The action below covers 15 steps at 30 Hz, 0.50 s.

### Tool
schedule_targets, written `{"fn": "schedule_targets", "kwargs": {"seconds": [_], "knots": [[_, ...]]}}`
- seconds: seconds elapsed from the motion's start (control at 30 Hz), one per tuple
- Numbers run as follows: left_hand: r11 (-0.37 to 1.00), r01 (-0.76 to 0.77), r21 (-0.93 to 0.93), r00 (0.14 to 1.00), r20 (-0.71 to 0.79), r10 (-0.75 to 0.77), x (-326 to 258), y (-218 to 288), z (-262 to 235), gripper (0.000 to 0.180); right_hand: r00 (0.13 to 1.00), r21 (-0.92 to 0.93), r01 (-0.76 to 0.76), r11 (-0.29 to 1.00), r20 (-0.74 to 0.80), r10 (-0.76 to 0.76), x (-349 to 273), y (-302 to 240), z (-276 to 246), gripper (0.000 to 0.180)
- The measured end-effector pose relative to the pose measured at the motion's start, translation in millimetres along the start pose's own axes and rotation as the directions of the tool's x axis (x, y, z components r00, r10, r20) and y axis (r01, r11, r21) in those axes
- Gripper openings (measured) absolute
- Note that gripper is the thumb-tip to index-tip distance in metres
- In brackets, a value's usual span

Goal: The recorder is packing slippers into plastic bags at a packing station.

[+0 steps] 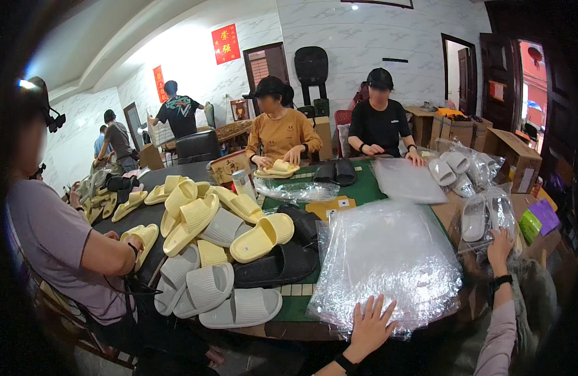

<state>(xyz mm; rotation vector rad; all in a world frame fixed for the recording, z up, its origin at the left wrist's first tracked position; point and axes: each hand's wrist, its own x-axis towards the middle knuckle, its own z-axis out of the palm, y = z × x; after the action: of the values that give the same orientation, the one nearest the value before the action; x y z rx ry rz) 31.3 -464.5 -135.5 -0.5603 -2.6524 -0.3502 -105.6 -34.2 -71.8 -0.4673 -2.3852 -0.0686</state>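
Note:
My left hand (370, 324) rests with fingers spread on the near edge of a stack of clear plastic bags (389, 263). Off to the right, my right hand (500, 249) has its fingers on the near end of a bagged pair of white slippers (474, 219), gripping the clear wrapping. Left of the plastic stack lies a heap of loose slippers: a yellow slipper (262, 237) on top, a black slipper (276, 264) under it, and a grey slipper (242, 308) at the table's near edge.
More bagged slippers (453, 164) lie beyond my right hand, near cardboard boxes (513, 160). Across the green table mat (370, 195), one person handles a yellow slipper (279, 168); another touches a second bag stack (408, 180). A person in a lilac shirt (57, 232) works at left.

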Motion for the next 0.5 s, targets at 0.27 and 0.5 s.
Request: {"fn": "schedule_targets", "kwargs": {"seconds": [0.27,0.5], "knots": [[1.000,0.019,-0.008,1.000,0.006,-0.019,-2.7,-0.2,0.5,0.055,0.887,0.187,0.445,0.876,-0.225,-0.403,-23.7,-116.5,-85.7,0.042],[1.000,0.014,-0.021,1.000,0.006,-0.013,-0.3,2.0,-0.4,0.056,0.812,0.607,0.506,0.614,-0.095,-0.575,-77.7,-176.7,-83.1,0.032]]}}
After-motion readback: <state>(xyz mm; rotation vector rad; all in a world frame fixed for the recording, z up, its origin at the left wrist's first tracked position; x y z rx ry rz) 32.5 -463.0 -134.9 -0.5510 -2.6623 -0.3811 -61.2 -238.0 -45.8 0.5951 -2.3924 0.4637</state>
